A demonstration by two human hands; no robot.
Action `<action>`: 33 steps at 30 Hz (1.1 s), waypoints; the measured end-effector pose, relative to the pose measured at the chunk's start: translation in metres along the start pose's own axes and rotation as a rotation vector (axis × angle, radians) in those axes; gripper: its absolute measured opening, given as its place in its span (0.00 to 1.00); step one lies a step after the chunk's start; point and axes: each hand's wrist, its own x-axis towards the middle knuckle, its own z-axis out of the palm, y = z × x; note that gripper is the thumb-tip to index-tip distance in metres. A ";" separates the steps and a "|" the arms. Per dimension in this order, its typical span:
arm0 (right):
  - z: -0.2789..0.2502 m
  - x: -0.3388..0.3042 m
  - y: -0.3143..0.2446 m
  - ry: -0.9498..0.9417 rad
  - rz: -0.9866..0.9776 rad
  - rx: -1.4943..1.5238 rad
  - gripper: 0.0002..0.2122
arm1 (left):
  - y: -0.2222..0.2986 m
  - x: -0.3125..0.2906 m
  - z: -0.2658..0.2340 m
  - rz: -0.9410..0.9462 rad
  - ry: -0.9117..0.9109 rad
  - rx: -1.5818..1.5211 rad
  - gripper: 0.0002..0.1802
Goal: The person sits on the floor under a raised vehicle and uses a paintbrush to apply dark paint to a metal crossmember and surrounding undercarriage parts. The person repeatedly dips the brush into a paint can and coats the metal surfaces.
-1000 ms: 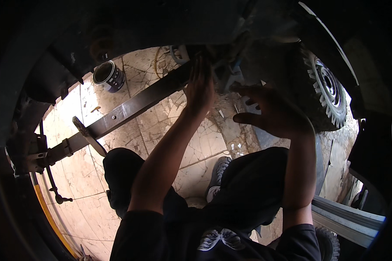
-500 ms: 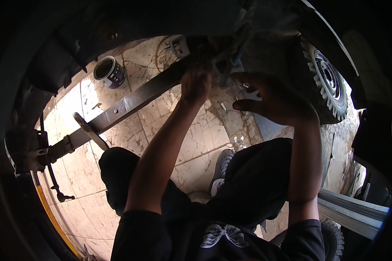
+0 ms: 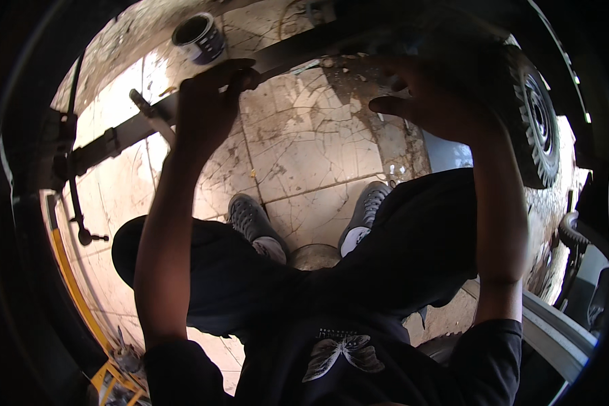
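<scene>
My left hand [image 3: 213, 105] is over the long dark metal beam [image 3: 277, 57], its fingers pointing right and the thumb apart from them. Nothing shows in its grasp, and I cannot tell if it touches the beam. My right hand [image 3: 423, 98] reaches into the shadow near the beam's right part, with fingers and thumb spread around an empty gap. What lies beyond its fingertips is too dark to make out. A worn bar-shaped piece [image 3: 145, 108] crosses the beam left of my left hand.
An open dark can [image 3: 198, 39] stands on the cracked tile floor [image 3: 304, 142] beyond the beam. To the right is a treaded wheel [image 3: 538, 118]. A rod with a jointed end [image 3: 84, 233] hangs at left, near a yellow bar [image 3: 74, 271]. Silvery rails [image 3: 555, 331] lie at lower right.
My left hand has moved left along the beam, away from the dark area, and its fingers have loosened from a closed shape. My right hand stays spread. The view has shifted, showing both shoes.
</scene>
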 end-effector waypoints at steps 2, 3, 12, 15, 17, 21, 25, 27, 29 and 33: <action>0.025 0.016 -0.020 -0.005 -0.090 0.108 0.28 | 0.005 -0.028 -0.055 0.002 -0.018 0.000 0.10; 0.045 0.024 -0.024 -0.006 -0.158 0.143 0.28 | 0.005 -0.046 -0.072 -0.025 0.021 -0.027 0.10; 0.222 0.121 -0.139 -0.037 -0.033 0.545 0.29 | -0.062 -0.080 -0.098 -0.584 0.100 0.424 0.12; 0.259 0.162 -0.188 -0.092 0.278 0.831 0.26 | -0.081 -0.079 -0.093 -0.659 0.047 0.487 0.13; 0.289 0.181 -0.218 -0.108 0.448 1.323 0.25 | -0.085 -0.080 -0.101 -0.662 0.088 0.467 0.13; 0.288 0.191 -0.245 -0.258 0.500 1.725 0.21 | -0.105 -0.079 -0.119 -0.565 0.197 0.340 0.14; 0.277 0.190 -0.214 -0.501 0.322 1.958 0.15 | -0.085 -0.071 -0.128 -0.581 0.297 0.266 0.13; 0.260 0.169 -0.207 -0.454 0.328 1.897 0.14 | -0.084 -0.072 -0.126 -0.510 0.299 0.255 0.13; 0.228 0.127 -0.200 -0.233 0.415 1.767 0.14 | -0.074 -0.063 -0.117 -0.436 0.304 0.203 0.12; 0.207 0.050 -0.143 -0.025 0.421 1.604 0.16 | -0.041 -0.048 -0.089 -0.360 0.306 -0.065 0.08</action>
